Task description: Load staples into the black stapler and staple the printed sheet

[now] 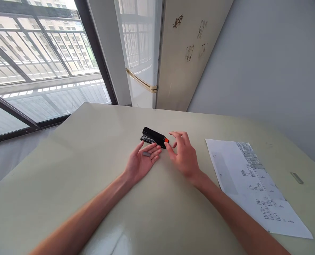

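A black stapler point(154, 136) with an orange-red tip lies on the pale table, just beyond my hands. My left hand point(142, 160) is palm up with its fingers spread, and a small grey strip of staples point(146, 154) rests on the fingers. To the right, my right hand point(183, 152) has its thumb and fingers apart near the stapler's orange end, with nothing visible between them.
Printed white sheets of paper point(249, 184) lie to the right of my right forearm. Farther right is a small grey strip point(297, 177) on the table point(67, 170). A refrigerator point(184, 53) stands behind the table, and a window is at the left.
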`<state>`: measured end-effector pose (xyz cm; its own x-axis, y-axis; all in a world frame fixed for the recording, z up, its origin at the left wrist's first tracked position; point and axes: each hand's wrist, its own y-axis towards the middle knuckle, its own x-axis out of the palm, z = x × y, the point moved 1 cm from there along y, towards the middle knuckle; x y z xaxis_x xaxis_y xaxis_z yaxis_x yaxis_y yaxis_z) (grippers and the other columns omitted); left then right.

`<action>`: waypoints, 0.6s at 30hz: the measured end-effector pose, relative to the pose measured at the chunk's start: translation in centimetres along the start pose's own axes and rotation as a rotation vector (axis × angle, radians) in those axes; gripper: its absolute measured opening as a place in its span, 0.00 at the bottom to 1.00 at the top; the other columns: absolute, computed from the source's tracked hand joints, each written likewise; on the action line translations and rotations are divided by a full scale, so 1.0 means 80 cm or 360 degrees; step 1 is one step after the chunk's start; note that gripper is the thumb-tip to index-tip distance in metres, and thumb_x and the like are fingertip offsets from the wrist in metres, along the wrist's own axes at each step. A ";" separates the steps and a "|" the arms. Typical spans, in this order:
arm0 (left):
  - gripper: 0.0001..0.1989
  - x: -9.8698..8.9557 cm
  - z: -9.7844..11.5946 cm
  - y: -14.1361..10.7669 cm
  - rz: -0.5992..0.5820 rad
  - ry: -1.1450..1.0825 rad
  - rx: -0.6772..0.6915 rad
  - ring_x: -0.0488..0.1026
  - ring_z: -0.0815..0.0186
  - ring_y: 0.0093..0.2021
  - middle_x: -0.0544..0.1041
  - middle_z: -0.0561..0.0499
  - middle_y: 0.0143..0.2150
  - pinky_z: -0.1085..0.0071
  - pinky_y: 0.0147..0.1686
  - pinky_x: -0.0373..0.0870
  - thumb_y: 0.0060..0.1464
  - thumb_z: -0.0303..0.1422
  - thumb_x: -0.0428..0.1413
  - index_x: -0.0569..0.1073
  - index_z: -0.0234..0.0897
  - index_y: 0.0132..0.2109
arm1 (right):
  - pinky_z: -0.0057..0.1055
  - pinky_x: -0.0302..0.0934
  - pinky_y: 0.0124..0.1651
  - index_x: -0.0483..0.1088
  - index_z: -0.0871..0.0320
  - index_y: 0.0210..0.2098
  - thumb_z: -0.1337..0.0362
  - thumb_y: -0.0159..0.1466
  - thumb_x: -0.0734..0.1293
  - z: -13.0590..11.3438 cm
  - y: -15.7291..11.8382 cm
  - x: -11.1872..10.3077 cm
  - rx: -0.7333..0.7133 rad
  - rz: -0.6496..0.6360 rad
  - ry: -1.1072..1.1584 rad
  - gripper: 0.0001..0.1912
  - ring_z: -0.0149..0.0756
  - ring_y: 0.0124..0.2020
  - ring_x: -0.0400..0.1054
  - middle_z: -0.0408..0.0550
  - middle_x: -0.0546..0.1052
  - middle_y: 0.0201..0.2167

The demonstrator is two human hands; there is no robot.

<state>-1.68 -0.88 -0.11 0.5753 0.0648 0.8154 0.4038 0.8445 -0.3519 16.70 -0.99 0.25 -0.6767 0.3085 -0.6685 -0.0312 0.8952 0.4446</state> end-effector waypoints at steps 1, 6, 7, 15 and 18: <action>0.24 0.000 -0.002 -0.001 -0.0044 0.0019 -0.0008 0.81 0.56 0.52 0.82 0.33 0.51 0.65 0.54 0.76 0.74 0.40 0.49 0.82 0.24 0.49 | 0.40 0.73 0.39 0.70 0.53 0.61 0.59 0.75 0.63 -0.008 -0.008 -0.007 -0.0130 0.0005 -0.0030 0.17 0.41 0.41 0.75 0.57 0.73 0.58; 0.30 0.006 -0.008 -0.010 -0.0305 0.0166 -0.0159 0.76 0.49 0.63 0.81 0.33 0.58 0.58 0.66 0.67 0.76 0.46 0.44 0.81 0.24 0.57 | 0.51 0.66 0.63 0.77 0.55 0.53 0.62 0.72 0.69 -0.039 -0.038 -0.015 -0.0639 -0.0135 -0.0199 0.11 0.54 0.67 0.64 0.61 0.69 0.64; 0.30 0.007 -0.008 -0.012 -0.0333 0.0209 -0.0190 0.76 0.49 0.64 0.81 0.33 0.58 0.58 0.67 0.66 0.75 0.46 0.45 0.80 0.24 0.58 | 0.52 0.64 0.65 0.78 0.56 0.51 0.62 0.73 0.68 -0.041 -0.041 -0.013 -0.0645 -0.0117 -0.0233 0.10 0.55 0.69 0.61 0.62 0.69 0.65; 0.23 0.017 -0.015 -0.019 -0.0365 0.0541 -0.0213 0.75 0.47 0.65 0.81 0.38 0.60 0.59 0.59 0.74 0.68 0.49 0.58 0.83 0.35 0.54 | 0.53 0.64 0.67 0.78 0.53 0.46 0.62 0.76 0.65 -0.044 -0.067 -0.039 -0.0535 -0.0097 -0.0260 0.09 0.52 0.71 0.60 0.57 0.71 0.67; 0.23 0.014 -0.017 -0.013 -0.0360 0.0635 -0.0155 0.74 0.48 0.65 0.81 0.38 0.60 0.59 0.62 0.74 0.63 0.48 0.64 0.84 0.34 0.53 | 0.55 0.63 0.67 0.78 0.51 0.45 0.60 0.76 0.65 -0.027 -0.080 -0.077 -0.0435 -0.0022 -0.0284 0.08 0.52 0.70 0.62 0.55 0.73 0.65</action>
<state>-0.49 -2.44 0.55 0.6862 -0.3408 0.6426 0.6043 0.7588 -0.2430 19.47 -9.28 2.79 -0.5361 0.3699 -0.7588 -0.2524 0.7875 0.5622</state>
